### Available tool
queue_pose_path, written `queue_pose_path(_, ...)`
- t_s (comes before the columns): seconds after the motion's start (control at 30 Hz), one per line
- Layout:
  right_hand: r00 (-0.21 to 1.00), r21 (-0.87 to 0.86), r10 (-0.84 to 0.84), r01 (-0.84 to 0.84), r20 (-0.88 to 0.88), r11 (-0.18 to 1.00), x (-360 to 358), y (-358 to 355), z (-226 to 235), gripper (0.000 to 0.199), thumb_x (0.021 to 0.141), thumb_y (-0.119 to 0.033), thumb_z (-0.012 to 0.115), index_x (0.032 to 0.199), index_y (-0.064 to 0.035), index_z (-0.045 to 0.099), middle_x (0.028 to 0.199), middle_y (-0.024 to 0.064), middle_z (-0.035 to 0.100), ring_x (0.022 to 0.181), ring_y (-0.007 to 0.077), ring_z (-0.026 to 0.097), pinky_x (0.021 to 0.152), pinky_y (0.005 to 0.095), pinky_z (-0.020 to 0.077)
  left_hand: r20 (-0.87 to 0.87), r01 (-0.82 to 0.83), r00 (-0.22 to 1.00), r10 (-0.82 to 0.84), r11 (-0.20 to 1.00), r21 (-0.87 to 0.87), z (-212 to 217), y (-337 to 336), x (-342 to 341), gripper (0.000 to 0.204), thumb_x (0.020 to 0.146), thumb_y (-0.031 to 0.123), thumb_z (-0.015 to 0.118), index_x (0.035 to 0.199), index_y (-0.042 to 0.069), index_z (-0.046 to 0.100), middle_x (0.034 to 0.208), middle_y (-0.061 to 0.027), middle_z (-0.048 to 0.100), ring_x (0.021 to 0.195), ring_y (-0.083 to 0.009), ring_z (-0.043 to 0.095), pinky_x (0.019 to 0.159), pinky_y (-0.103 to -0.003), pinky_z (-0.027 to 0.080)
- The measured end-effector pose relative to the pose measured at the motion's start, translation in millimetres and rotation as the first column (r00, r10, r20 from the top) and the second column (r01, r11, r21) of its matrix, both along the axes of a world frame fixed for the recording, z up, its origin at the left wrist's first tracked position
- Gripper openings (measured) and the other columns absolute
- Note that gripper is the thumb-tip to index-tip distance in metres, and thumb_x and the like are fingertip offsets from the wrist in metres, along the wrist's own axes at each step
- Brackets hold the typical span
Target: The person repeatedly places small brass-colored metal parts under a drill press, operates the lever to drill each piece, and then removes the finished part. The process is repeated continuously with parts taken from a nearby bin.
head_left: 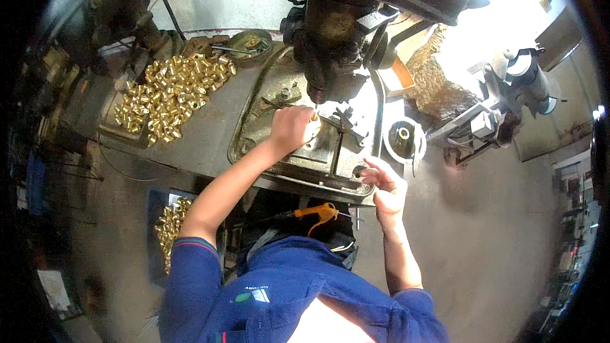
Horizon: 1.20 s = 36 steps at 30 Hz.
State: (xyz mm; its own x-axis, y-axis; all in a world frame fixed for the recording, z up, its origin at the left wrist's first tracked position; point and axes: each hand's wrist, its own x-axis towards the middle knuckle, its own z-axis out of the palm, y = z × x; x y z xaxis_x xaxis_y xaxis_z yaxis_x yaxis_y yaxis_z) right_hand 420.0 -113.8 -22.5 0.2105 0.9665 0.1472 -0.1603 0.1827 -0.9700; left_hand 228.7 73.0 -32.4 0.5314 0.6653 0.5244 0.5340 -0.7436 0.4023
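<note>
My left hand point(293, 129) reaches over the metal machine table point(251, 133), its fingers closed on a small brass fitting point(314, 118). Most of that fitting is hidden by the fingers. Just above it is the spindle point(319, 94) of a dark drill press point(333, 32). My right hand point(387, 189) hovers at the table's near right edge, fingers apart, and I see nothing in it. Metal clamping pieces point(343, 121) lie on the table near my left hand.
Left of the table lies a heap of brass fittings point(175, 92), with a round dish point(251, 44) behind it. More fittings fill a blue bin point(155, 200) below. An orange air blow gun point(318, 211) hangs at the front. A white bucket point(414, 143) stands at right.
</note>
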Motion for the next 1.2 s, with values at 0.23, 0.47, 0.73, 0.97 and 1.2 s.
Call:
queue_pose_path(0.23,0.997,0.098,-0.068,0.064,0.038,0.993,21,5,26,0.068,0.065,-0.039,0.070,0.112,0.0070,0.053,0.108,0.0131,0.059,0.086,0.0160,0.058,0.075,0.0273,0.0445,0.104,0.062,0.993,-0.054,0.995,-0.075,-1,1,-1,0.019,0.070,0.023,0.065,0.064,0.006,0.060,0.059,-0.0110,0.056,0.055,-0.0284,0.057,0.048,-0.037,0.042)
queue_pose_path(0.47,0.987,0.217,-0.043,0.008,0.157,0.976,48,26,66,0.057,0.069,-0.027,0.062,0.112,0.0080,0.052,0.106,0.0144,0.059,0.082,0.0190,0.057,0.072,0.0278,0.0436,0.044,0.000,0.999,0.010,0.977,-0.212,-3,3,-1,0.022,0.068,0.031,0.067,0.069,0.009,0.063,0.058,-0.0113,0.057,0.056,-0.0283,0.059,0.050,-0.038,0.044)
queue_pose_path(0.73,0.932,0.465,-0.339,0.247,0.125,0.850,78,129,215,0.067,0.067,-0.011,0.042,0.131,0.0047,0.031,0.124,0.0215,0.044,0.119,0.0309,0.041,0.097,0.0430,0.0340,-0.052,-0.045,0.998,0.034,0.971,-0.234,-8,5,-2,0.027,0.072,0.035,0.064,0.077,0.009,0.062,0.064,-0.0137,0.059,0.062,-0.0320,0.060,0.055,-0.042,0.046)
queue_pose_path(0.97,0.975,0.444,-0.223,0.205,-0.011,0.872,81,161,250,0.057,0.072,-0.011,0.041,0.127,0.0052,0.036,0.116,0.0181,0.047,0.111,0.0291,0.043,0.098,0.0451,0.0307,-0.327,-0.047,0.945,0.020,0.996,-0.074,-13,-19,-9,0.034,0.078,0.036,0.059,0.098,0.009,0.055,0.061,-0.0129,0.058,0.059,-0.0316,0.059,0.051,-0.043,0.044)
queue_pose_path(1.2,0.950,0.700,-0.275,0.096,0.148,0.707,52,92,206,0.032,0.075,-0.013,0.045,0.102,0.0025,0.053,0.098,0.0153,0.054,0.108,0.0338,0.049,0.103,0.0483,0.0263,-0.282,-0.045,0.959,0.021,0.996,-0.079,-8,-29,-9,0.019,0.074,0.023,0.060,0.070,0.004,0.057,0.058,-0.0127,0.057,0.055,-0.0297,0.059,0.050,-0.041,0.044)
